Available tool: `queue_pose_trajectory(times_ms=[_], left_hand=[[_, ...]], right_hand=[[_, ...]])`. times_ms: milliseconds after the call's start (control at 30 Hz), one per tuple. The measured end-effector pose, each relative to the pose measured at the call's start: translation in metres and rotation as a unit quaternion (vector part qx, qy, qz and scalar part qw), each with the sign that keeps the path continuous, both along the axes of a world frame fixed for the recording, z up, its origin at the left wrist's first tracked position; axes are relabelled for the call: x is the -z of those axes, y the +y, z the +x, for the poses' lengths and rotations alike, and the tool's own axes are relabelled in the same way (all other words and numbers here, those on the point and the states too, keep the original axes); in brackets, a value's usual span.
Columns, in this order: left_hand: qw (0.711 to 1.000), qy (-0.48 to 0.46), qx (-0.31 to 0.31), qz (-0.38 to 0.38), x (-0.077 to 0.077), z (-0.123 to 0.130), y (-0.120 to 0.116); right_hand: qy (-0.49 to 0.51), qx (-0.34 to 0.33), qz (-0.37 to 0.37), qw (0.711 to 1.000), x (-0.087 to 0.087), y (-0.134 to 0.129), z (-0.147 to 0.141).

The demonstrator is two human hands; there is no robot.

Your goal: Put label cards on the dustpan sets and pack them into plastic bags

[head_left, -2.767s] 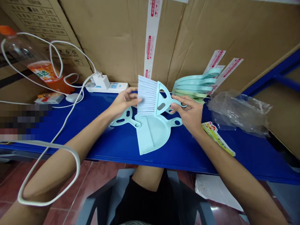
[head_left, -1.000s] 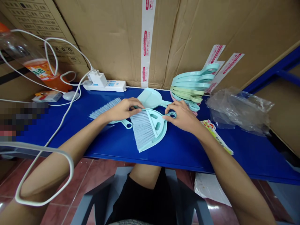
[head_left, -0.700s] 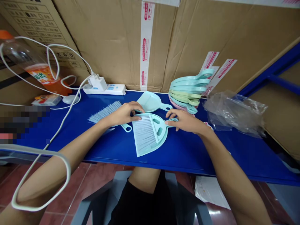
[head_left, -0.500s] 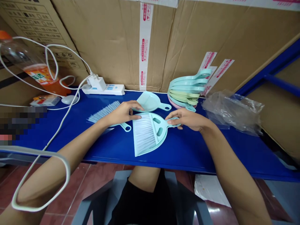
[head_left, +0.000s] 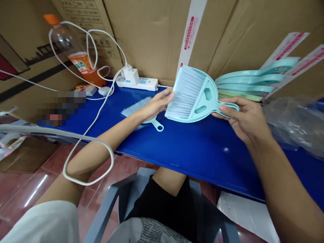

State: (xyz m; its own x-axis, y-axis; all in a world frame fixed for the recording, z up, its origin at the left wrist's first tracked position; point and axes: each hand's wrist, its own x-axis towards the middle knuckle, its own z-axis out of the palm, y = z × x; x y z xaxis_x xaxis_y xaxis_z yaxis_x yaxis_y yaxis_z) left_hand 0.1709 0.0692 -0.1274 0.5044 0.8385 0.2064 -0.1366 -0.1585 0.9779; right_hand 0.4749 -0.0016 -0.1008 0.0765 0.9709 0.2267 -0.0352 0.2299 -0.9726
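A mint-green dustpan is held up above the blue table, tilted toward me. Nested inside it lies a mint-green hand brush with pale bristles. My right hand is closed around both handles, thumb on top. At the opposite side, my left hand pinches the dustpan's left edge, its thumb by the bristles and some fingers hidden behind. A second hand brush lies on the table under my left forearm, bristles pointing away to the left. The other loose dustpan is out of sight.
Behind my right hand is a stack of dustpans, mint and green. A clear plastic bag lies at the right. A power strip, an orange drink bottle and a looping white cable are at the left. Cardboard boxes stand behind.
The dustpan with its brush has been raised off the table and tilted up, moved by both hands. My left hand has shifted onto its edge. The view has turned left.
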Motion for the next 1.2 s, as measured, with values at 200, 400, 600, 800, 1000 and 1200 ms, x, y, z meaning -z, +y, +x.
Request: queue_pose_trajectory(times_ms=[200, 400, 600, 800, 1000, 1200], left_hand=[[0.999, -0.036, 0.002, -0.006, 0.004, -0.005, 0.003], [0.999, -0.034, 0.014, -0.012, 0.004, -0.003, 0.000], [0.999, -0.038, -0.027, -0.018, 0.006, -0.001, 0.000], [0.997, -0.067, -0.022, -0.042, 0.001, -0.004, 0.003], [0.993, -0.092, 0.015, -0.070, 0.000, -0.006, 0.007], [0.990, -0.116, 0.031, -0.076, -0.008, -0.011, 0.009]], right_hand=[[-0.014, 0.005, 0.014, 1.000, 0.008, -0.002, -0.014], [-0.004, 0.034, 0.011, 0.999, 0.011, 0.000, -0.016], [-0.033, 0.038, 0.035, 0.998, 0.015, 0.000, -0.017], [-0.112, 0.053, 0.117, 0.985, 0.011, -0.008, -0.023], [-0.321, 0.127, 0.242, 0.907, -0.004, -0.020, -0.021], [-0.363, 0.348, 0.374, 0.779, -0.078, -0.005, 0.004]])
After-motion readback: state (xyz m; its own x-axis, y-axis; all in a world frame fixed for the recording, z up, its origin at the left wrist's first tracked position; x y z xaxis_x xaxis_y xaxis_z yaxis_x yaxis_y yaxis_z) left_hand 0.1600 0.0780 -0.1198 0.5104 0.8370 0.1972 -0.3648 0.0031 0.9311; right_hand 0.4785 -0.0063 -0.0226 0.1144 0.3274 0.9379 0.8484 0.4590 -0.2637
